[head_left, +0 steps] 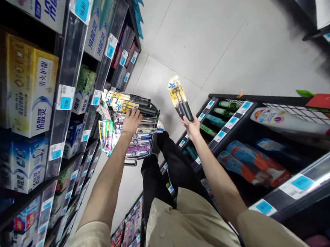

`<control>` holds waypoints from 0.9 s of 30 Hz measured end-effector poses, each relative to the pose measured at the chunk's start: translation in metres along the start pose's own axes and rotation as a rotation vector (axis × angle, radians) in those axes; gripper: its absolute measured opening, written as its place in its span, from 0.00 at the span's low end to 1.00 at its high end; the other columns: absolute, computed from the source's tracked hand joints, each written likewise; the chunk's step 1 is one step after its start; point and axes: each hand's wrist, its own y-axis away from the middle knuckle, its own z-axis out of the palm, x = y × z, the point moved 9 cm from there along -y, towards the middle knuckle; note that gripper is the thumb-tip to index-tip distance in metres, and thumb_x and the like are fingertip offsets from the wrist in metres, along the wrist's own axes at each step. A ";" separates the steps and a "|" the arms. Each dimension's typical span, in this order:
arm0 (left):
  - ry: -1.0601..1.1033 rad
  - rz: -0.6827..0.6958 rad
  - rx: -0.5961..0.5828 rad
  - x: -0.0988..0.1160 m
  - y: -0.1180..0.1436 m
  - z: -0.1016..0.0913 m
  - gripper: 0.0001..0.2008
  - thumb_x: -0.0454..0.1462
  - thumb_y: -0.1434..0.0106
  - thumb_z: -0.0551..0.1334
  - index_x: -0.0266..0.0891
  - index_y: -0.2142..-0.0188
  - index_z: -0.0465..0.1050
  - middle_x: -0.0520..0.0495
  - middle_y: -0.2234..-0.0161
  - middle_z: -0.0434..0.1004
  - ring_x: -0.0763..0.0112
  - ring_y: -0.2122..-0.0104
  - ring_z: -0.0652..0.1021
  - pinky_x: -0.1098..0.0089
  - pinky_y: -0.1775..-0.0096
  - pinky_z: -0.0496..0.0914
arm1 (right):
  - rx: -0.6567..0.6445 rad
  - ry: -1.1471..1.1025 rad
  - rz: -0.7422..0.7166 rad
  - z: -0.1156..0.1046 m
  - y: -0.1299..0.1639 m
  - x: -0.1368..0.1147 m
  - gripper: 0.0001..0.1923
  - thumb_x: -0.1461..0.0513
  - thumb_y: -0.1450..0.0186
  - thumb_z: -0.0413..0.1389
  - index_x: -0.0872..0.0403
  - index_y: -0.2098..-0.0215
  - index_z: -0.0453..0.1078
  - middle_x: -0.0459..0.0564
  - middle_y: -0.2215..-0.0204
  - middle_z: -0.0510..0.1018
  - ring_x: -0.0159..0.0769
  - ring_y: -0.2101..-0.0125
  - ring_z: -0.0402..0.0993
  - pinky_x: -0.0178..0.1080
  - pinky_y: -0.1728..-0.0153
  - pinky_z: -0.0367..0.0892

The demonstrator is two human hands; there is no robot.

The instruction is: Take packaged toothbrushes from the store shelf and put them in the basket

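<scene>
toothbrush pack held by right fingers, left fingers on packs in basket, grip unclear

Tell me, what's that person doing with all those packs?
A person stands between shop shelves. Their right hand holds up a yellow-and-black pack that looks like toothbrushes. Their left hand is over a basket full of similar packs, seemingly touching some.

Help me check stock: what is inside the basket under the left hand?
Toothbrush packs lie in the basket, yellow-and-black ones farthest, purple and blue ones nearer. The left hand covers some; anything beneath the top layer is hidden.
</scene>
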 end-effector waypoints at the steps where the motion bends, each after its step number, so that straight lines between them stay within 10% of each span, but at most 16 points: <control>1: 0.016 -0.002 0.006 0.001 0.000 -0.002 0.21 0.24 0.34 0.51 0.30 0.48 0.78 0.27 0.44 0.76 0.44 0.40 0.72 0.44 0.41 0.66 | 0.073 -0.013 0.051 -0.012 0.010 0.019 0.21 0.55 0.45 0.71 0.49 0.60 0.68 0.48 0.57 0.82 0.42 0.55 0.84 0.42 0.56 0.82; 5: -0.033 0.017 0.000 0.007 0.002 -0.006 0.23 0.24 0.33 0.50 0.31 0.45 0.76 0.29 0.45 0.76 0.46 0.42 0.72 0.46 0.42 0.67 | 0.372 0.074 0.289 -0.053 0.056 0.095 0.19 0.61 0.44 0.70 0.50 0.64 0.64 0.44 0.68 0.81 0.36 0.68 0.84 0.36 0.67 0.82; 10: -0.065 0.003 0.005 0.008 0.003 -0.011 0.22 0.25 0.31 0.49 0.30 0.46 0.76 0.27 0.43 0.74 0.46 0.41 0.72 0.47 0.41 0.67 | 0.426 0.173 0.390 -0.060 0.082 0.138 0.19 0.66 0.46 0.70 0.50 0.68 0.63 0.40 0.78 0.76 0.35 0.79 0.80 0.34 0.78 0.79; 20: 0.111 0.003 0.134 0.017 0.033 -0.027 0.23 0.29 0.32 0.54 0.29 0.39 0.72 0.26 0.37 0.70 0.44 0.35 0.67 0.44 0.35 0.61 | 0.388 0.235 0.342 -0.056 0.056 0.135 0.17 0.67 0.48 0.69 0.50 0.68 0.67 0.41 0.78 0.77 0.36 0.81 0.79 0.33 0.83 0.76; 27: 0.479 -0.104 0.220 0.083 0.114 0.003 0.18 0.31 0.29 0.53 0.38 0.44 0.75 0.36 0.44 0.75 0.54 0.42 0.73 0.52 0.40 0.69 | 0.352 0.088 0.338 -0.071 0.097 0.098 0.14 0.61 0.42 0.68 0.50 0.63 0.68 0.42 0.70 0.83 0.36 0.71 0.85 0.35 0.71 0.82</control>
